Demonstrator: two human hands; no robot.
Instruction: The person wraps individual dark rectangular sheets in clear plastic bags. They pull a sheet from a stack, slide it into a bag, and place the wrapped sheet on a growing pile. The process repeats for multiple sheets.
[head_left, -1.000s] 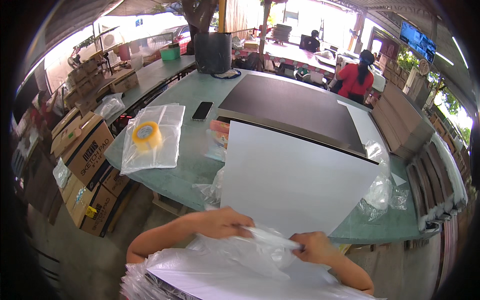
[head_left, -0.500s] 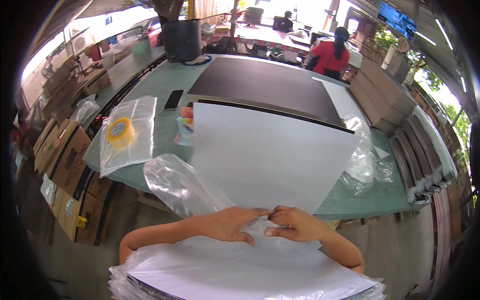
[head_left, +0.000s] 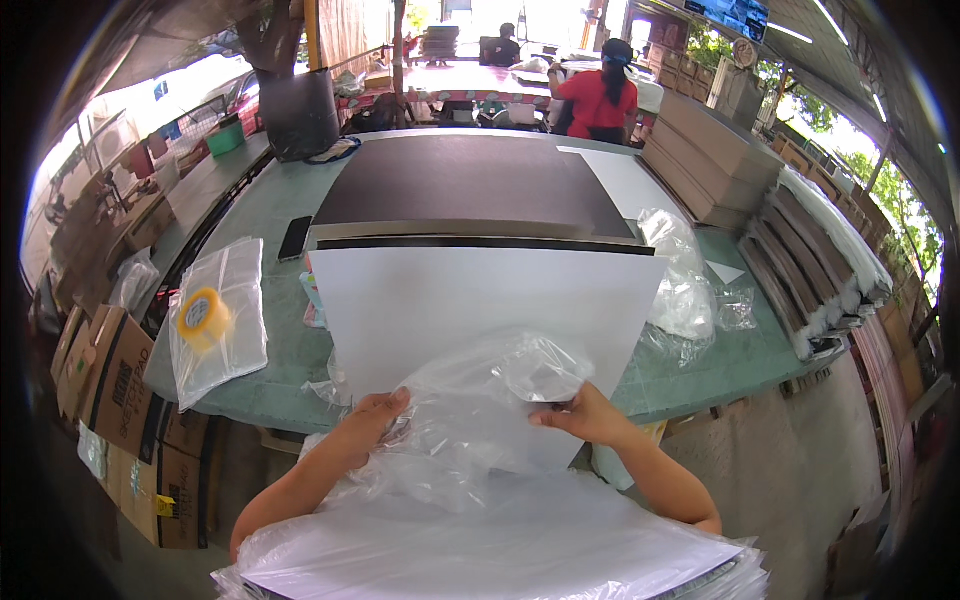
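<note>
A clear plastic bag (head_left: pixel 450 410) is spread between my two hands, crumpled and partly lying over the lower part of a white sheet (head_left: pixel 480 295). That sheet leans back against the table edge, with a dark strip along its top. My left hand (head_left: pixel 375 425) pinches the bag's left side, thumb against fingers. On the other side my right hand (head_left: pixel 585 412) is closed on the bag near its mouth, thumb pointing inward. Below my hands, close to my body, lies a pile of white sheets in clear plastic (head_left: pixel 490 545).
On the green table (head_left: pixel 270 370) lie dark boards (head_left: pixel 470 185), a phone (head_left: pixel 295 238), and a yellow tape roll (head_left: pixel 203 318) on flat plastic bags (head_left: pixel 235 350). Crumpled plastic (head_left: pixel 680 280) and stacked brown cardboard (head_left: pixel 700 165) are at right. Cartons (head_left: pixel 120 380) stand left; a person in red (head_left: pixel 600 100) is beyond.
My hands have moved apart and spread the plastic bag, which now covers part of the leaning sheet's lower area. The whole view has shifted, so the table sits further left.
</note>
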